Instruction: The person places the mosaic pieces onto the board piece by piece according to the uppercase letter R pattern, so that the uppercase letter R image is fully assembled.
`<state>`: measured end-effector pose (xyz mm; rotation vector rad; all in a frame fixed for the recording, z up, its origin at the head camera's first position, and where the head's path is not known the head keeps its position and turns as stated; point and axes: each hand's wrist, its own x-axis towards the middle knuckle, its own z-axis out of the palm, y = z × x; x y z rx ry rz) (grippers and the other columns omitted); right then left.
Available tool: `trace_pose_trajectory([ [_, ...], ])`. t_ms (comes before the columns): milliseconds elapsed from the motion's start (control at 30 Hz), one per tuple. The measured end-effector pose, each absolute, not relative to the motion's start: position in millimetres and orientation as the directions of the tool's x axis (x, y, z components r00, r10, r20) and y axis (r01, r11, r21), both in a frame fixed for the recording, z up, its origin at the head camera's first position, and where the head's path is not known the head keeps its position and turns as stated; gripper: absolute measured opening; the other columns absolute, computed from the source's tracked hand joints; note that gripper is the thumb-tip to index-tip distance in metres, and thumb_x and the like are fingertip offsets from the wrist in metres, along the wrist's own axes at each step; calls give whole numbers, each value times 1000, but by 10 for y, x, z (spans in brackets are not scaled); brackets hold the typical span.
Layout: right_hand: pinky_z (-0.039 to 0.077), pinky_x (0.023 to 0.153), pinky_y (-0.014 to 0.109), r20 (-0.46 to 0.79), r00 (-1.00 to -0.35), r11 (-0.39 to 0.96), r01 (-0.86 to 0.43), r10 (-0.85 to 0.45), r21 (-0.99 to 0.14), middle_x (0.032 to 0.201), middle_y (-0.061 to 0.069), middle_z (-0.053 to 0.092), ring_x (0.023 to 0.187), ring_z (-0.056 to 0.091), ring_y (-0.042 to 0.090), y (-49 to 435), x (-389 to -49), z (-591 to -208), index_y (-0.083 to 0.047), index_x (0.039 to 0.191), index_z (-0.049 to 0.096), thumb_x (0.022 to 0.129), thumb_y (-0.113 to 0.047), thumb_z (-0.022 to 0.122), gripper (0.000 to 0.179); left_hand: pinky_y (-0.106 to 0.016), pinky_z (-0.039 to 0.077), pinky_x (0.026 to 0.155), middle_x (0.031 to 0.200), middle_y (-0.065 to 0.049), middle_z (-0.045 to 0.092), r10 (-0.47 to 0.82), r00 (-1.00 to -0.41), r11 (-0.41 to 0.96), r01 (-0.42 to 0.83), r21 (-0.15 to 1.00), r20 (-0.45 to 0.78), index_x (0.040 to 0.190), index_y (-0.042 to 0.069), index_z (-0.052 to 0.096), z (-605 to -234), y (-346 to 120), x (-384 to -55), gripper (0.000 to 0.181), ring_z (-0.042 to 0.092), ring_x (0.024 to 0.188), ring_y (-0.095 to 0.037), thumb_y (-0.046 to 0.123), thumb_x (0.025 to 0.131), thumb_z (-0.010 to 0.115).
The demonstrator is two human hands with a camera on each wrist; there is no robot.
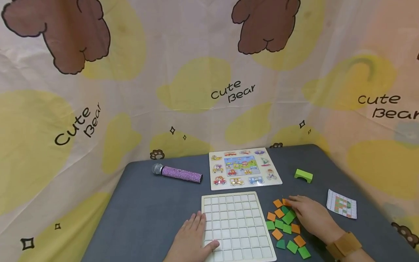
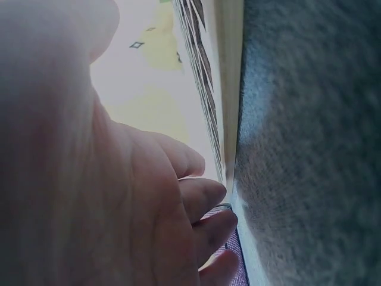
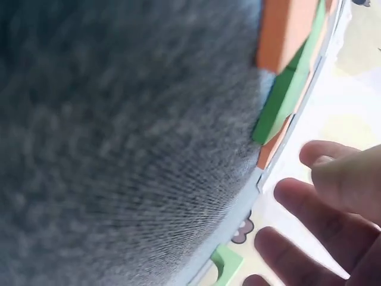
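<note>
My left hand lies flat at the left edge of a white grid board, its thumb over the lower squares. In the left wrist view the fingers look relaxed beside the board's side. My right hand hovers at the upper right of a loose pile of tiles. Its fingertips are by an orange square tile; contact is unclear. Around it lie green square tiles and a dark green tile with a curved edge. No held tile shows in the right wrist view.
A picture puzzle board lies behind the grid board. Back left is a purple glittery microphone. To the right are a green arch block and a pattern card. A printed cloth hangs behind the grey table.
</note>
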<state>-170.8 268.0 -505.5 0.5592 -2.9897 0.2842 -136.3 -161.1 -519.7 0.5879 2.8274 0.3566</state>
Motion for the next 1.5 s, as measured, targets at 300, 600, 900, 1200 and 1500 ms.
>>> trace_pose_trajectory([
  [300,61,83,55,144,-922,914,-379,-360,-141,120,11,76,106,72,37,2697,-1801,-5051,-8,116,83,93,-5,81,24,-63,38,116,164,-25,41,429,-898,877,387,284,-101,159,-6,43,-5232,-1607,-1356,104,42,149,-46,79,100,45],
  [600,63,74,50,141,-916,905,-396,-377,-156,112,7,78,98,74,35,2618,-1837,-4980,-15,103,86,88,-1,85,20,-63,38,116,164,-26,41,425,-896,878,376,296,-125,159,-7,42,-5270,-1628,-1348,104,43,148,-46,78,100,45],
  [900,58,65,38,56,-953,927,-302,-297,-223,92,-8,73,77,65,12,2652,-1855,-4994,-24,91,80,90,-1,81,23,-63,38,116,165,-25,40,425,-898,879,379,291,-116,160,-6,42,-5255,-1625,-1326,103,43,148,-45,78,101,44],
  [1200,50,60,34,27,-954,934,-299,-300,-195,82,-11,63,68,51,8,2672,-1839,-4986,-24,87,75,87,-11,85,17,-64,37,116,166,-24,39,416,-904,879,370,302,-102,160,-5,42,-5277,-1612,-1301,101,43,148,-46,77,101,46],
  [1500,49,57,29,76,-943,913,-333,-324,-235,86,-15,66,66,52,2,2445,-1747,-4729,-26,90,77,84,-21,86,12,-64,36,117,167,-22,38,404,-906,883,349,314,-128,161,-3,41,-5259,-1579,-1304,104,39,150,-46,79,97,50],
])
